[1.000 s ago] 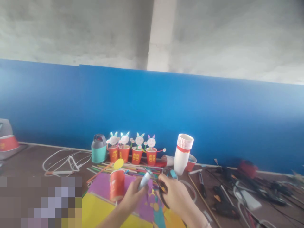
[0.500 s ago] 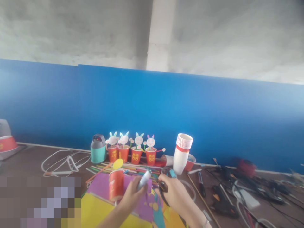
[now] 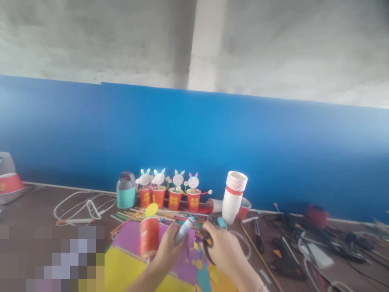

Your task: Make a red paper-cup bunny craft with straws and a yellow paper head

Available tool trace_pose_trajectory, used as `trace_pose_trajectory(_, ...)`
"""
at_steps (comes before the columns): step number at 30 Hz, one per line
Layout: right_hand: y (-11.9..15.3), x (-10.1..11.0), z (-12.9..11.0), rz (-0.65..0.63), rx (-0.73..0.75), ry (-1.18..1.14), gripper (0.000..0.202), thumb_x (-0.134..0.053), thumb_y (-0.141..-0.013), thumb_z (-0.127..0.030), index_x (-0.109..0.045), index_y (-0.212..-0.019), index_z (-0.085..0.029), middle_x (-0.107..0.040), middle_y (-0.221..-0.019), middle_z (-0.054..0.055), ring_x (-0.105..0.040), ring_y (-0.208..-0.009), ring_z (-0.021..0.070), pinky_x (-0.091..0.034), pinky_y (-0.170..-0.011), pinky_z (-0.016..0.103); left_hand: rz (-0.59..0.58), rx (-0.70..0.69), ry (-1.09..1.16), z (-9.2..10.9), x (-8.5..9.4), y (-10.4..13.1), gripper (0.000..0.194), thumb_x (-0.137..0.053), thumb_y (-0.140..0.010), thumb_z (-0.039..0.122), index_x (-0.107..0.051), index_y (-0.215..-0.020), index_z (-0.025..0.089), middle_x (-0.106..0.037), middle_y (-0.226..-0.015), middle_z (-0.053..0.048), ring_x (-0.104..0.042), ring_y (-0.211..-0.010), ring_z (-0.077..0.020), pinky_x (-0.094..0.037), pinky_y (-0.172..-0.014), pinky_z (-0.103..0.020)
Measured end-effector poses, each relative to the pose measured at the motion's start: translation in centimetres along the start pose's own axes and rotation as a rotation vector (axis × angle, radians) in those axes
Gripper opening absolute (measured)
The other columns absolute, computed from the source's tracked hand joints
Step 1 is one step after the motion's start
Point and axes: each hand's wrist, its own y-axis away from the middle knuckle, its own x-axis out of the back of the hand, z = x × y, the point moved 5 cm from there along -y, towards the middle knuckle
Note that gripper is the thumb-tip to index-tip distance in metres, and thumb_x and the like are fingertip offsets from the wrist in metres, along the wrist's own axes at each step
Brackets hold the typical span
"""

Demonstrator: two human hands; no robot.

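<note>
My left hand is closed round a small whitish cylinder with a blue tip, whose exact kind is blurred. To its right, my right hand grips scissors by their dark handles; the blades are hard to make out. A red paper cup with a yellow paper disc above it stands just left of my left hand. Under both hands lie purple paper, yellow paper and small coloured cut pieces.
Several red cups with rabbit figures line the back, beside a teal-and-grey container. A tall stack of white cups stands behind my right hand. On the right lie a glue gun, a marker and tangled cables. Coloured sticks lie behind the paper.
Both hands keep their grips and stay in nearly the same place. The whole view has shifted very slightly; the cups have not visibly moved.
</note>
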Motion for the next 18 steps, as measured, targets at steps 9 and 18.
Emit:
trace_pose_trajectory(9, -0.01, 0.50, 0.11, -0.088, -0.018, -0.006, 0.016, -0.057, -0.079, -0.021, -0.063, -0.092, -0.026, -0.076, -0.083, 0.001, -0.071, -0.077, 0.0212, -0.031, -0.057, 0.025, 0.033, -0.038, -0.058, 0.10, 0.24, 0.07, 0.009, -0.050, -0.076, 0.025, -0.052, -0.069, 0.019, -0.050, -0.072, -0.001, -0.051, -0.070, -0.0187, -0.040, -0.065, -0.028)
trace_pose_trajectory(18, 0.03, 0.21, 0.03, -0.043, -0.006, 0.025, 0.022, -0.057, -0.077, -0.018, -0.062, -0.096, -0.028, -0.075, -0.084, 0.001, -0.070, -0.081, 0.0219, -0.029, -0.056, 0.025, 0.085, -0.081, -0.174, -0.26, 0.50, 0.07, 0.004, -0.051, -0.075, 0.021, -0.054, -0.074, 0.020, -0.055, -0.083, -0.006, -0.057, -0.078, -0.0232, -0.046, -0.072, -0.034)
